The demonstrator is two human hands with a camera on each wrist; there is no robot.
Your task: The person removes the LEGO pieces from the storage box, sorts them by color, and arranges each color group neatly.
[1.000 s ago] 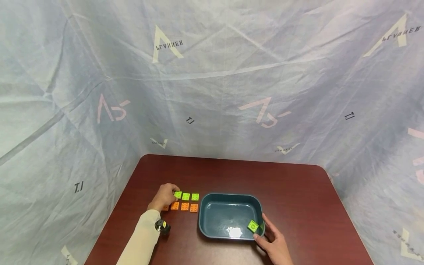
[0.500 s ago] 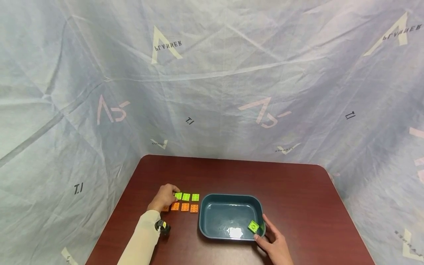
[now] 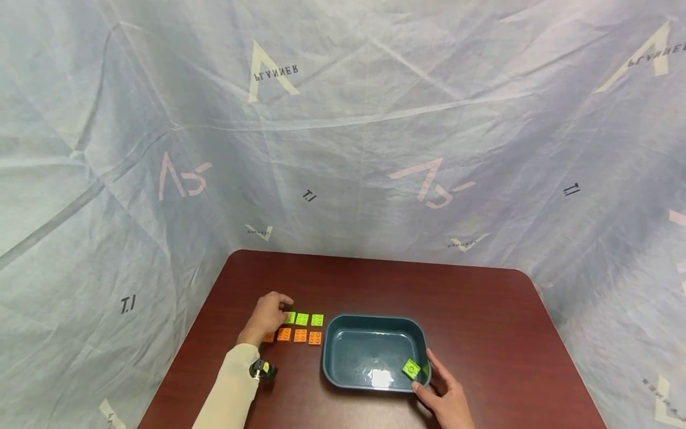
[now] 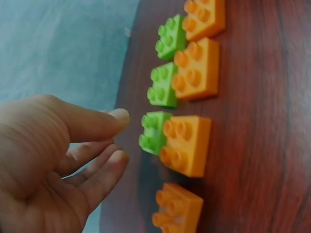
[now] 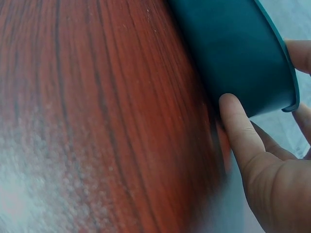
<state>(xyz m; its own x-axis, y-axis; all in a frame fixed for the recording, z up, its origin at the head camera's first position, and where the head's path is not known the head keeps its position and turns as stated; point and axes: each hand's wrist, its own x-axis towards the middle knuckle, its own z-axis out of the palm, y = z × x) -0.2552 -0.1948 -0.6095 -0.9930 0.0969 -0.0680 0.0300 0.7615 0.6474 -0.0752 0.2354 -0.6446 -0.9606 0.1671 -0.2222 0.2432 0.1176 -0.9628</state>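
Observation:
Over the left end of two rows of toy building bricks, my left hand (image 3: 269, 312) is held with thumb and fingers apart and nothing between them. The nearest green brick (image 4: 154, 132) sits just beyond its fingertips, not touched in the left wrist view. Two more green bricks continue that row, and a row of orange bricks (image 4: 187, 145) runs alongside. My right hand (image 3: 447, 398) grips the near right corner of a dark teal plastic tub (image 3: 370, 389), thumb on its outer wall in the right wrist view. Inside the tub lies another green brick (image 3: 411, 369).
Everything stands on a dark red wood-grain table (image 3: 482, 322). Pale printed fabric sheets (image 3: 343, 149) hang behind the table and at both sides. The tub stands just right of the brick rows.
My left fingers have come off the leftmost green brick, which stays in its row. The right hand keeps its hold on the tub.

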